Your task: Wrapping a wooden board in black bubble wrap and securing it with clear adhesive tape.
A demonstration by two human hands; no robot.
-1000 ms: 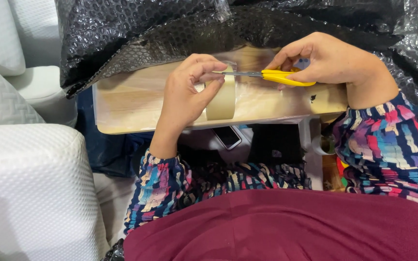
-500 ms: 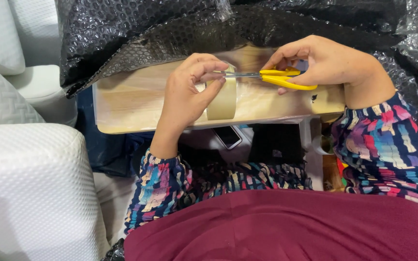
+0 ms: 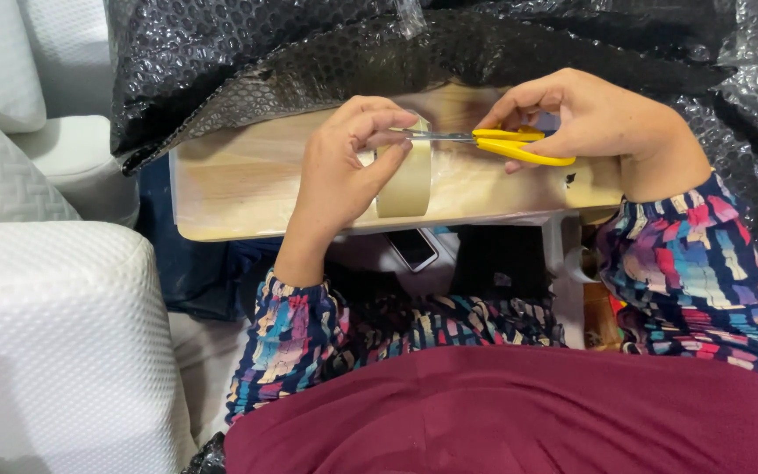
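Cutting tape here: the left hand (image 3: 344, 167) has its grip closed on a tape roll (image 3: 405, 175), pinching the free end up near the thumb and fingertips, and the right hand (image 3: 589, 118) has its grip wrapped round the yellow handles of the scissors (image 3: 493, 140), blades pointing left at that pulled strip. The roll sits on edge on a pale wood board (image 3: 239, 184), roughly mid-scene, with black bubble wrap (image 3: 247, 61) bunched along the far side. If I were doing this I'd keep the strip tight between roll and fingers so the blades bite clean rather than fold the tape, and keep the fingertips just clear of the tips, since they look really close. Cut square across, not at an angle. Pose-wise, the left wrist is bent with the palm draped over the roll's left side, forearm coming up from the near edge; the right forearm comes in from the right, hand knuckles-up, thumb and fingers through the loops. Can't tell how far the blades are parted. A phone (image 3: 412, 249) lies below the board's near edge, white cushions (image 3: 46, 333) off to the left.
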